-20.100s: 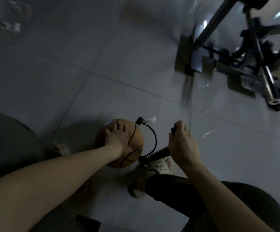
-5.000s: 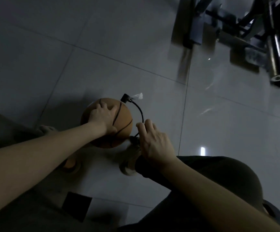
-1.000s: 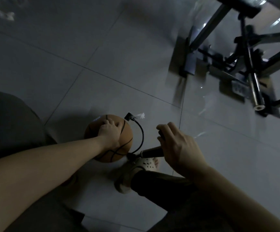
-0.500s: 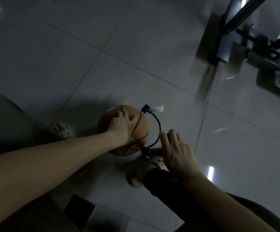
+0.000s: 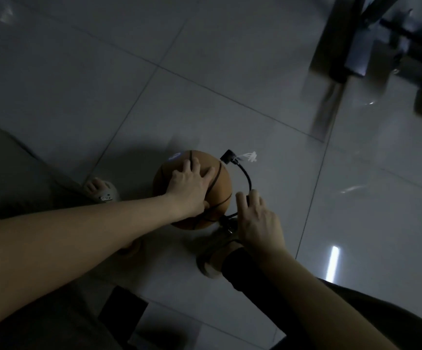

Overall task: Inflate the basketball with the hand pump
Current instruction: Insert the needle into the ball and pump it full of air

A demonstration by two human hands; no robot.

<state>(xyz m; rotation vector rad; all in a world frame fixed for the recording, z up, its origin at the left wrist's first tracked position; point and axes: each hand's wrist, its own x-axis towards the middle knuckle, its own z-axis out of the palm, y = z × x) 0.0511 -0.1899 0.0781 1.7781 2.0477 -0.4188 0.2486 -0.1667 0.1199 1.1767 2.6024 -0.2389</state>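
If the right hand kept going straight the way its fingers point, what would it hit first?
Probably the hose, arcing just ahead of the right hand; past that, bare floor. Depth is unclear.

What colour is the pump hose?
The hose is black, with a white tuft at its far end; the head view shows it.

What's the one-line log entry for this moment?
phase: pumping | left hand: presses basketball | right hand: grips hand pump | hose: runs to ball
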